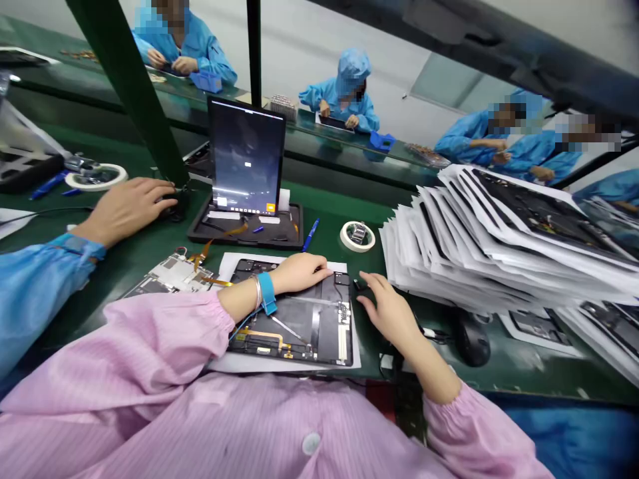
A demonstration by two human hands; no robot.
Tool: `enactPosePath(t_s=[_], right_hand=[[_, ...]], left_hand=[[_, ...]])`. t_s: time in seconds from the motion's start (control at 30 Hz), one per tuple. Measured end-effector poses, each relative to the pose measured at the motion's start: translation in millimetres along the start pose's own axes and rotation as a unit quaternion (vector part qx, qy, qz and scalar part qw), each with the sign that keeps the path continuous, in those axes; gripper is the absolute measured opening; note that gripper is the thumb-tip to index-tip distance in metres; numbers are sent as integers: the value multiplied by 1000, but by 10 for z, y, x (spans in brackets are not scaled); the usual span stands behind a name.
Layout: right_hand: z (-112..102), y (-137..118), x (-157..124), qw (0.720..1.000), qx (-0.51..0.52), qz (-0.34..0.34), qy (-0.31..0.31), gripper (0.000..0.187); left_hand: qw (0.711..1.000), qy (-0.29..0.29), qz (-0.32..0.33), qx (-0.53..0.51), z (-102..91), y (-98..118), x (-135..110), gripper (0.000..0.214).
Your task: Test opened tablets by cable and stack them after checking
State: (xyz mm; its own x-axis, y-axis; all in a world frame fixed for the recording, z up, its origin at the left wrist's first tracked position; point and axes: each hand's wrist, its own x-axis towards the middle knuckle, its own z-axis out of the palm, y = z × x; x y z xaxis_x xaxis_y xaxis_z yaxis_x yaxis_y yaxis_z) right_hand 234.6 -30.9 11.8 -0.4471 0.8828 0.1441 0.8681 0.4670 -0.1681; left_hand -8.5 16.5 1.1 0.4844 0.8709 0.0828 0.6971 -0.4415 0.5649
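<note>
An opened tablet back (pixel 304 326) with black shielding and flat cables lies on a white sheet (pixel 284 362) in front of me. My left hand (pixel 299 271), with a blue wrist strap, rests on the tablet's upper edge, fingers curled and pointing right toward a small connector. My right hand (pixel 387 313) lies just right of the tablet, fingers bent, tips touching a small black part (pixel 360 285) at the tablet's top right corner. What, if anything, either hand pinches is too small to make out.
A tall stack of tablets on white sheets (pixel 504 239) fills the right side. A lit tablet (pixel 245 156) stands in a black tray (pixel 244 229). A co-worker's hand (pixel 127 209) in a blue sleeve rests at left. Tape rolls (pixel 357 236), a blue pen (pixel 310 234) and a black mouse (pixel 472 339) lie nearby.
</note>
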Motion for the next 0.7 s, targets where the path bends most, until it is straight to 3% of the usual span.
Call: enactPosePath(t_s=[0.1, 0.2, 0.3, 0.37, 0.43, 0.7], right_hand=[[78, 47, 59, 999, 28, 9, -16, 37], [50, 14, -38, 977, 208, 44, -7, 29], [1, -60, -171, 894, 425, 129, -65, 23], [2, -107, -216, 836, 507, 173, -118, 29], [28, -138, -218, 801, 549, 194, -138, 34], [164, -163, -167, 762, 605, 199, -116, 40]], left_hand=[[1000, -5, -16, 6, 24, -15, -2, 34], [1000, -9, -20, 3, 34, -22, 2, 34], [1000, -14, -23, 7, 27, -16, 6, 35], [999, -16, -26, 12, 23, -12, 8, 36], [999, -17, -28, 14, 24, -13, 9, 36], [999, -12, -28, 24, 46, -24, 16, 36]])
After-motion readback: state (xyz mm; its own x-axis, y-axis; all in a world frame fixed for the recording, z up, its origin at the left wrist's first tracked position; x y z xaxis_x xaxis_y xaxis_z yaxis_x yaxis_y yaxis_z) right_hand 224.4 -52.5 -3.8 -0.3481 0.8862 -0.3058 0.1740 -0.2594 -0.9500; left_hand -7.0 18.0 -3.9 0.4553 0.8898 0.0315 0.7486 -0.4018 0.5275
